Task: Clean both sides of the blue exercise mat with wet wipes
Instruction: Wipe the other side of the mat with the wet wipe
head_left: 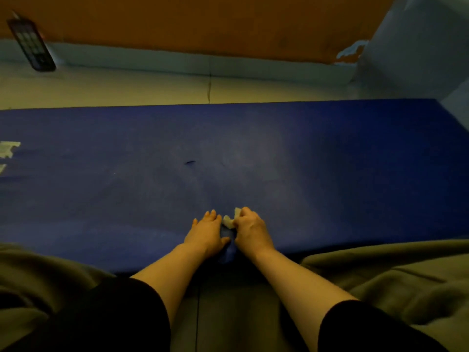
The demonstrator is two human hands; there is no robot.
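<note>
A: What's closest to the camera?

B: Two dark sleeves (106, 316), then bare forearms reaching forward, with olive fabric (396, 283) bunched on both sides.

A: And the hands?

B: Both sit on the near edge of the mat (330, 174), close together. The left hand (206, 233) lies flat, fingers (212, 214) straight and loosely spread, palm pressing down on the blue surface. The right hand (250, 229) is just beside it, its fingers curled round a crumpled pale wipe (229, 219), which sticks out towards the left hand and touches the mat.

A: Where does the mat lie?

B: On the floor (127, 90), stretched across the view from left to right. A small dark mark (190, 162) shows near its middle, and whitish patches (9, 148) at the far left edge.

A: Any containers?

B: I can't make out any.

A: Beyond the mat?

B: Pale floor tiles, then a dark remote (31, 45) leaning against the base of an orange wall (203, 24). A pale blue-grey surface (418, 47) rises at the far right corner.
</note>
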